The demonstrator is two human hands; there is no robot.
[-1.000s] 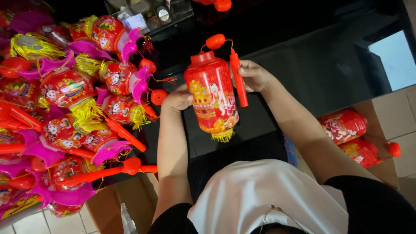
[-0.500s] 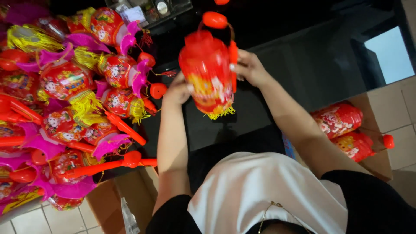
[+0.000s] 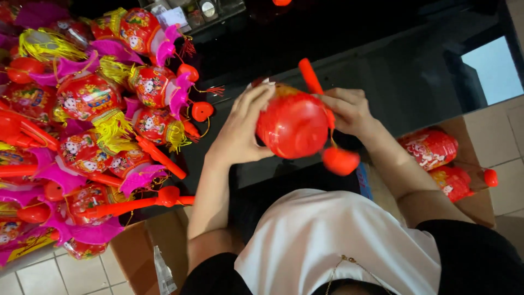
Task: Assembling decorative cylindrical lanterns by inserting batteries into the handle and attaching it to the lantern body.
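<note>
Hands cradled the red lantern [image 3: 293, 125] above the dark worktop [image 3: 393, 71], left hand [image 3: 243, 128] at nine o'clock, right hand [image 3: 349, 112] at three, fingers spread around it so its end faced the person.

Single head-worn camera, looking steeply down, close over both hands [image 3: 295, 123], dark tabletop [image 3: 393, 60] ahead, tiled floor [image 3: 507, 158] at edges.

Left hand [image 3: 240, 128] and right hand [image 3: 349, 109] raised, cupped.

The lantern [image 3: 293, 124] sits between both hands. A lantern pile [image 3: 87, 125] lies at nine o'clock of it. Two boxed lanterns [image 3: 442, 164] lie at three o'clock.
</note>
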